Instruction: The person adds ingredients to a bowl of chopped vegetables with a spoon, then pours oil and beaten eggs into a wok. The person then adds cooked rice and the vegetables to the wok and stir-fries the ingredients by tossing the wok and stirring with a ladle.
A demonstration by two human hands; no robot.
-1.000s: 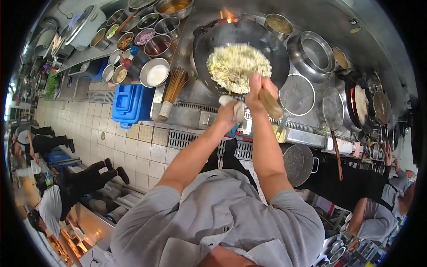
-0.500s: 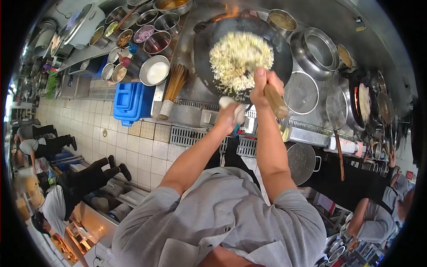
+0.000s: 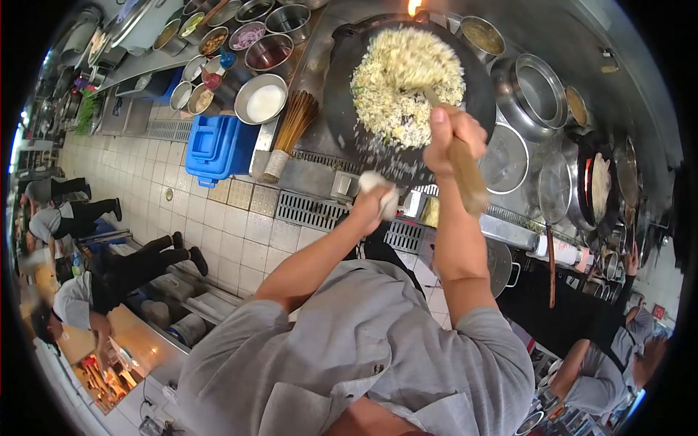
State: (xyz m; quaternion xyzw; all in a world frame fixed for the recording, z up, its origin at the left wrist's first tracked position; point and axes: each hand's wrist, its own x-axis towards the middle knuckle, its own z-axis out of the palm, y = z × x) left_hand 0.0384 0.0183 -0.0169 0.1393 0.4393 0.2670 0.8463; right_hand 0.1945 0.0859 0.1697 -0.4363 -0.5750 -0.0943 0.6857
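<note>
A dark wok sits over a burner, filled with a pale fried rice mixture with green bits. Loose grains scatter in a blur towards the near rim. My right hand is closed around the wooden handle of a wok utensil; its head is blurred and partly hidden in the rice, so ladle or spatula cannot be told. At the wok's near edge, my left hand is closed on a folded white cloth. Whether the cloth also grips the wok is hidden.
Flame rises behind the wok. A bamboo brush and a bowl of white granules stand left, above a blue bin. Right are a round strainer and steel bowls. Co-workers stand on both sides.
The rice has shifted in the wok, with more grains thrown towards the near rim. The utensil's handle has swung slightly right and down with my right hand. My left hand keeps the cloth.
</note>
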